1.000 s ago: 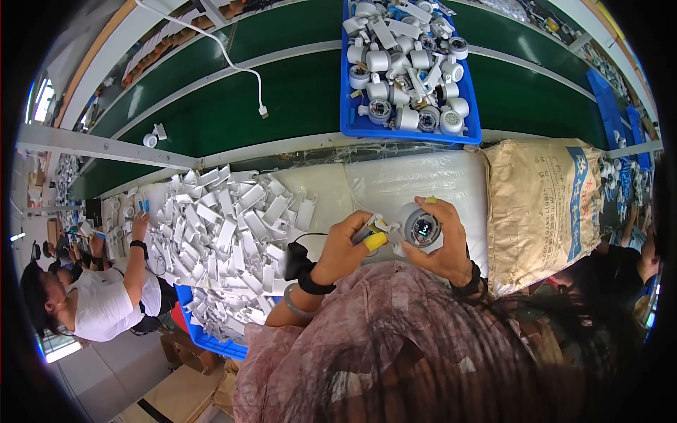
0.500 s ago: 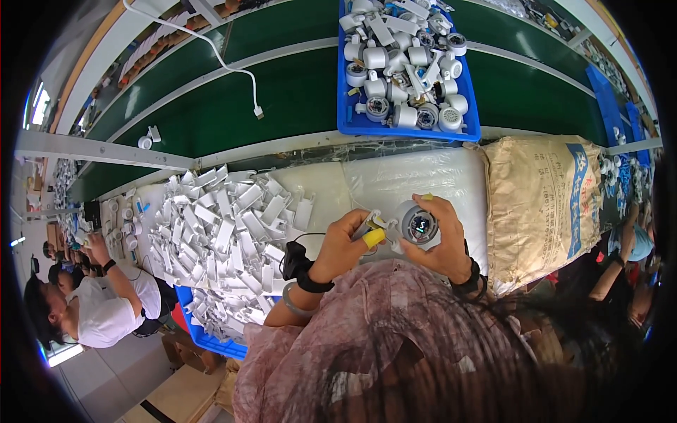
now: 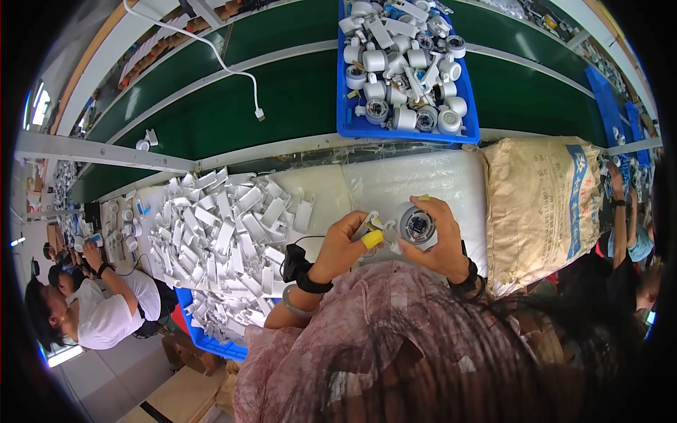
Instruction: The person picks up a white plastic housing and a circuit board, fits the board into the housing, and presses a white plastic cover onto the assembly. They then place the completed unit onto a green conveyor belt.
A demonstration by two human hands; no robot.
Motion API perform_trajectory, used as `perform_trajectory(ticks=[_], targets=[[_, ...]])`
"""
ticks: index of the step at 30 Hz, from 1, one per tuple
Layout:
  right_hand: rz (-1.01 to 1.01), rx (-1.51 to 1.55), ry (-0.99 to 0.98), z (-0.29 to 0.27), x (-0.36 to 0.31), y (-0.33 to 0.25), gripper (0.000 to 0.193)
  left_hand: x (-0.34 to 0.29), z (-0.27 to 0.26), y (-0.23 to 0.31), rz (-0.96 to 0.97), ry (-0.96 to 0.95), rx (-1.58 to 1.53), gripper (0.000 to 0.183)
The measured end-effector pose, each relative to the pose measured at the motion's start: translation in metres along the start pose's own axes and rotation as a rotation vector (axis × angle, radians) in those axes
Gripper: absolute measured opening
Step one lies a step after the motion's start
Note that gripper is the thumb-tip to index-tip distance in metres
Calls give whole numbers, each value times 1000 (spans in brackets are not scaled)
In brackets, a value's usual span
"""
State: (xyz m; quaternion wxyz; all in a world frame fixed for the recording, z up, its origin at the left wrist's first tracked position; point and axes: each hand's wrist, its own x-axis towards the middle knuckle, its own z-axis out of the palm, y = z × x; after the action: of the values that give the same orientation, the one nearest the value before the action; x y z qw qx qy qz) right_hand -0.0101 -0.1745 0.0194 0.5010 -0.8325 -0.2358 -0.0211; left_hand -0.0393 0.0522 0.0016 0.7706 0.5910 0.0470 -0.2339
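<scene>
Now, left grip [image 3: 340,248]: your thumb and fingers are pinched on a small white bracket [image 3: 371,220].
Right grip [image 3: 446,240]: yours is clamped on the rim of a round white housing [image 3: 417,224], above the tabletop [image 3: 321,189].
Bracket and housing: you seem to be handling them as a pair, circuit face visible; whether they are joined, I cannot tell.
Both hands: any next move calls for steady support of both pieces, fingertips clear of that face.
Housing face: lit marks showed half a second ago; none shows now.
Heap of white parts [image 3: 233,225]: at your left, unchanged.
Blue tray [image 3: 405,136]: beyond your hands, full, same place.
Paper sack [image 3: 529,204]: right; past it, a co-worker's arm [image 3: 618,222] has risen.
</scene>
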Motion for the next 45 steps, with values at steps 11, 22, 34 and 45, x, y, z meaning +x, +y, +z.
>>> perform_trajectory(ticks=[11,22,34,45], targets=[[247,114,-138,21,9,59,39,45,-81,4,7,300,-127,23],[109,-303,211,-12,153,188,28,128,-254,-24,387,924,377,46],[-431,-1062,-205,-76,249,240,21,92,-145,-88,325,564,338,38],[179,-239,-91,-107,172,130,19,74,-75,-66,22,272,106,31]])
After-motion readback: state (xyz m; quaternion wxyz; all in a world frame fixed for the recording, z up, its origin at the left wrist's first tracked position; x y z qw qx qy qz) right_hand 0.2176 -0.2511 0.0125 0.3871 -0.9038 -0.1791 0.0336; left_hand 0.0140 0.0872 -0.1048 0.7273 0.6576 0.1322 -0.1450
